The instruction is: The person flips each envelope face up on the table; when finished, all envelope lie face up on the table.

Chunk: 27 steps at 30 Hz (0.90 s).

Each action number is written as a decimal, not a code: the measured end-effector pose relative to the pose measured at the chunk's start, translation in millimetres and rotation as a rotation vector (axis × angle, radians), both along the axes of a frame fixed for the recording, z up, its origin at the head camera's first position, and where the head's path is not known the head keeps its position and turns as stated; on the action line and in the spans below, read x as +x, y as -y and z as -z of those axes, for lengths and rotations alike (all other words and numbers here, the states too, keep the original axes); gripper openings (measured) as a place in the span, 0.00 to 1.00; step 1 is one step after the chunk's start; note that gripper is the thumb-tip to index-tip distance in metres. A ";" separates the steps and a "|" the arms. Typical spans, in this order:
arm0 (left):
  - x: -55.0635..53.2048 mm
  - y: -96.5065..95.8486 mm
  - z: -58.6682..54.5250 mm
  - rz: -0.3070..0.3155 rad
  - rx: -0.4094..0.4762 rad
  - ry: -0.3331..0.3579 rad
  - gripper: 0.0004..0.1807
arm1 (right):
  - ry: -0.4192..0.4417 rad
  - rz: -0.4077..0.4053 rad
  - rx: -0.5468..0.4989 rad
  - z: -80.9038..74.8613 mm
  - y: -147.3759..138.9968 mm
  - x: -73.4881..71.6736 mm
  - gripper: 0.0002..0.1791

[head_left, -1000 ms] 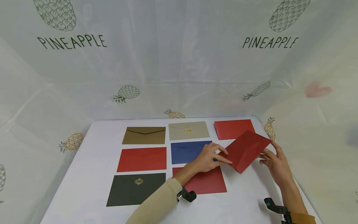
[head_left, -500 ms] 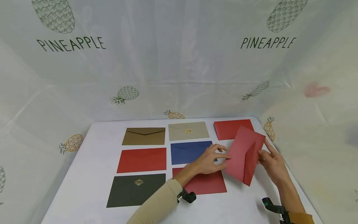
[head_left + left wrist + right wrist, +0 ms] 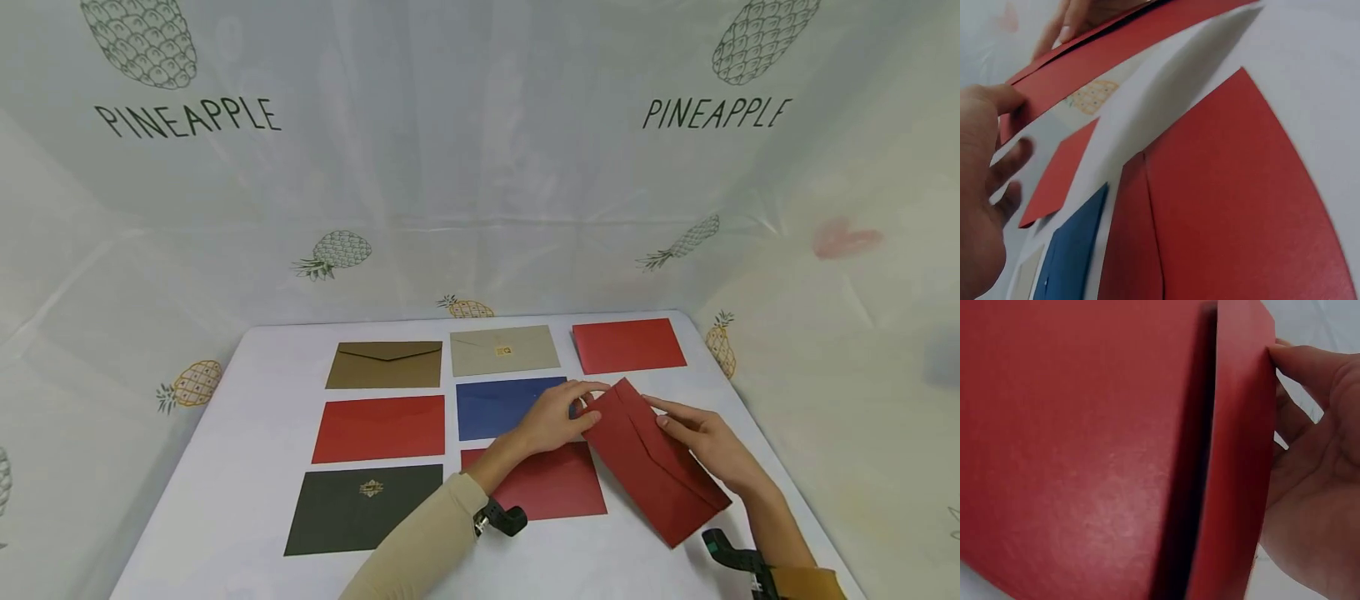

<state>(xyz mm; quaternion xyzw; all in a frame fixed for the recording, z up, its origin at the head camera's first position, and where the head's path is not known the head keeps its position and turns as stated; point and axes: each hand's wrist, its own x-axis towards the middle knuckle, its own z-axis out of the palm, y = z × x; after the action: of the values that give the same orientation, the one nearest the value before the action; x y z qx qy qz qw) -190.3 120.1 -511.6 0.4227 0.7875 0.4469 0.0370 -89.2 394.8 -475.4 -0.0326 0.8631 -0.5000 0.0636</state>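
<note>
A dark red envelope [image 3: 652, 467] is raised above the right part of the table, tilted, its flap side toward me. My left hand [image 3: 553, 417] pinches its left corner, thumb in front. On the upper right edge, my right hand [image 3: 716, 442] grips it between thumb and fingers. In the right wrist view the flap [image 3: 1238, 437] stands slightly away from the envelope body, with a dark gap between them. A second dark red envelope [image 3: 551, 483] lies flat below my left hand, partly covered by the forearm.
Behind the hands lie a blue envelope [image 3: 506, 408], a beige one [image 3: 504, 350] with a gold seal, and a bright red one [image 3: 630, 346]. At left are gold [image 3: 386, 371], red [image 3: 378, 429] and dark green [image 3: 360, 517] envelopes. A pineapple-print curtain [image 3: 480, 167] surrounds the white table [image 3: 225, 467].
The held envelope has turned over and rotated, its right end swinging down toward me. My right hand has shifted its grip along the edge. My left hand has stayed near the same place.
</note>
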 end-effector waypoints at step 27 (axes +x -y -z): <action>-4.7 -0.9 -0.7 -0.181 0.268 0.488 0.09 | -0.240 0.291 0.640 -10.6 -35.5 -11.8 0.24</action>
<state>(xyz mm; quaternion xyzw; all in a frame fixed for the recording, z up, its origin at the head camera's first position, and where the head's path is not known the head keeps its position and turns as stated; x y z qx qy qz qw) -195.0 121.0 -510.9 0.2317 0.7238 0.6370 0.1292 -101.0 430.3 -464.8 0.0537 0.9727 -0.2011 -0.1028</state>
